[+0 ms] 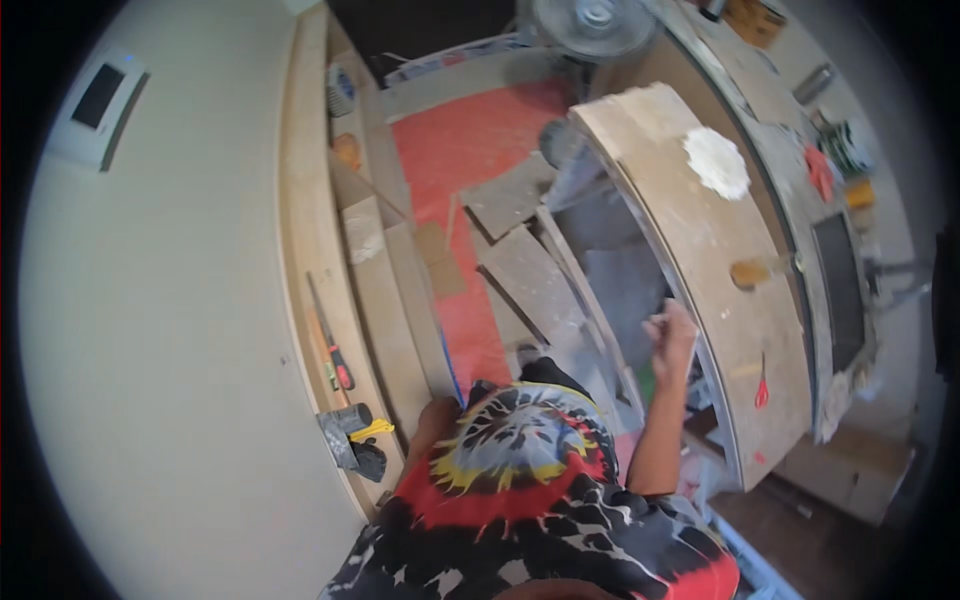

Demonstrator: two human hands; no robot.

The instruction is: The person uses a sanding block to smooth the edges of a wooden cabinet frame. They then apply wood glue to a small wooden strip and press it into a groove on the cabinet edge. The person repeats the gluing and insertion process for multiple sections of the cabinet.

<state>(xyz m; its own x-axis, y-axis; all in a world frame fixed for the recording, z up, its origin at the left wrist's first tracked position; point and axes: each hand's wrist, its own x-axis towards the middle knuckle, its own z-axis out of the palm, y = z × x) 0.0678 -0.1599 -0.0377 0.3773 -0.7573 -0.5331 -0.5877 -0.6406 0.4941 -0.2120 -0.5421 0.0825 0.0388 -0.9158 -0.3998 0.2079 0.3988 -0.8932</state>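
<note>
- Seen from the head camera, the right hand [672, 335] is raised beside the near edge of a long wooden board [700, 290] that lies on a bench; the fingers are loosely curled and partly spread, and they hold nothing that I can make out.
- That hand sits just at the board's left edge, about two thirds of the way down its length; whether the fingertips touch the edge cannot be told because of blur.
- The board's long axis runs from the upper middle of the view down toward the lower right, bending with the lens; its far end points toward a fan [593, 22] at the top.
- On the board lie a white blob of plaster or filler [717, 162] near the far end, a tool with a wooden handle [757, 271] at mid length, just right of the hand, and a small red tool [762, 385] nearer the close end.
- The left hand [437, 415] is low at the person's side, mostly hidden by the patterned shirt [520, 470]; its grip cannot be told.
- Left of it, a narrow wooden ledge [320, 250] along the wall carries a red-handled screwdriver [335, 360] and a hammer with a grey head [345, 425].
- Between ledge and board, a red floor covering [470, 140] holds loose board offcuts [525, 270].
</note>
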